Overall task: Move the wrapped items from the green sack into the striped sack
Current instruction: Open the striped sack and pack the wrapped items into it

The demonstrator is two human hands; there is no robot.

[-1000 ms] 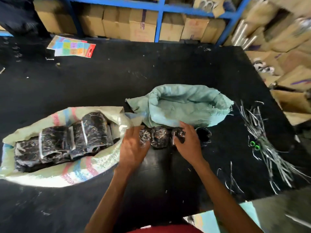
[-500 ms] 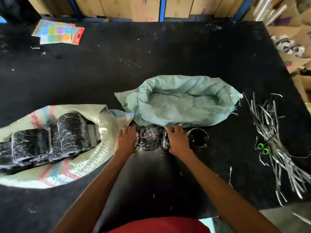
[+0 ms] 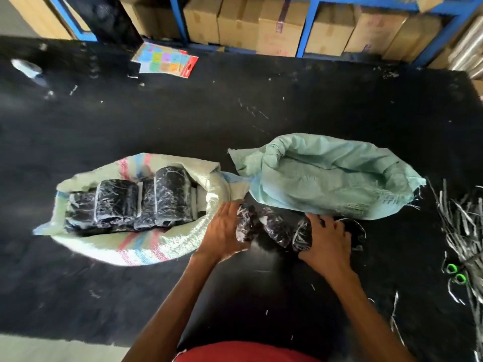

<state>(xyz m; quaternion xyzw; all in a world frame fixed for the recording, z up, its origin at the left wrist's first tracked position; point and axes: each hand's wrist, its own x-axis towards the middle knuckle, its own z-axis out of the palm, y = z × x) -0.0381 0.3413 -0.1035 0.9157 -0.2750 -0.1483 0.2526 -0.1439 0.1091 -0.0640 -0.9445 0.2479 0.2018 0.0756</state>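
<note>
The green sack (image 3: pixel 326 184) lies open on the black table, its inside showing no packs. Left of it the striped sack (image 3: pixel 146 244) lies open with several black plastic-wrapped packs (image 3: pixel 146 202) inside. A row of wrapped packs (image 3: pixel 274 226) sits on the table in front of the green sack. My left hand (image 3: pixel 222 231) grips the left end of the row, next to the striped sack's mouth. My right hand (image 3: pixel 326 241) grips the right end pack, and another dark pack (image 3: pixel 355 231) lies partly hidden behind it.
A heap of silvery cut strips (image 3: pixel 462 226) with green-handled scissors (image 3: pixel 456 273) lies at the right. A colourful card (image 3: pixel 164 60) sits at the table's far edge. Cardboard boxes (image 3: pixel 261 24) fill blue shelving behind. The table's near edge (image 3: pixel 52 338) is at the bottom left.
The view has swung to the left, so both sacks appear further right. Both hands have closed on the ends of the row of packs, which now looks tilted.
</note>
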